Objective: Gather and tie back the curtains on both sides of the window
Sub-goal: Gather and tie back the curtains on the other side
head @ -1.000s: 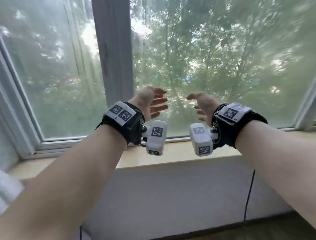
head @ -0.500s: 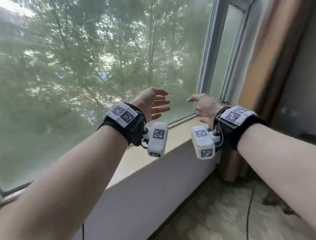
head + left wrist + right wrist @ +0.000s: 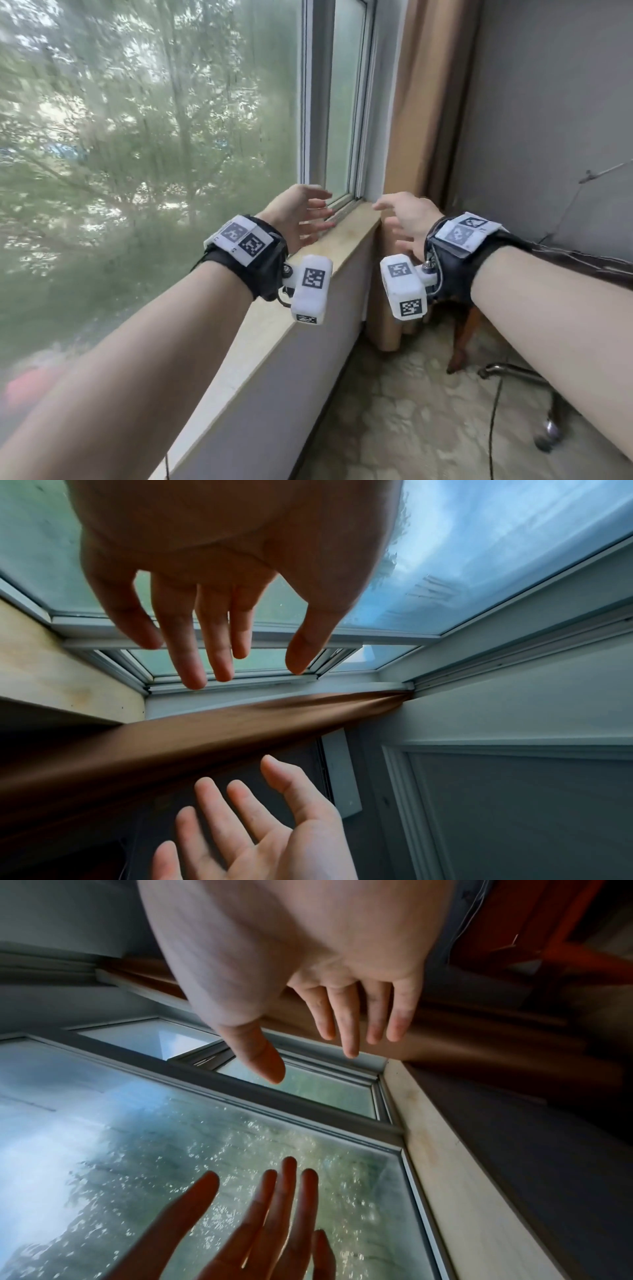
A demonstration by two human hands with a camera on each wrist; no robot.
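A tan curtain (image 3: pixel 421 137) hangs bunched at the right end of the window, down past the sill to the floor. My left hand (image 3: pixel 313 214) is raised over the sill, fingers spread and straight, holding nothing. My right hand (image 3: pixel 394 222) is level with it, palm facing the left, also empty, a short way in front of the curtain and not touching it. The left wrist view shows the left hand (image 3: pixel 219 642) above the curtain (image 3: pixel 205 737). In the right wrist view the right hand (image 3: pixel 325 1037) has its fingers spread before the curtain (image 3: pixel 479 1042).
A pale wooden sill (image 3: pixel 301 298) runs under the window glass (image 3: pixel 137 137), with a white frame post (image 3: pixel 313 102) near the right end. A grey wall (image 3: pixel 548 120) stands right of the curtain. A wooden chair leg (image 3: pixel 462 335), a metal castor base (image 3: pixel 548 435) and a cable (image 3: pixel 493 428) are on the floor.
The view has swung right from the middle of the window to its right end, bringing the tan curtain into sight. Both hands kept the same open, facing pose.
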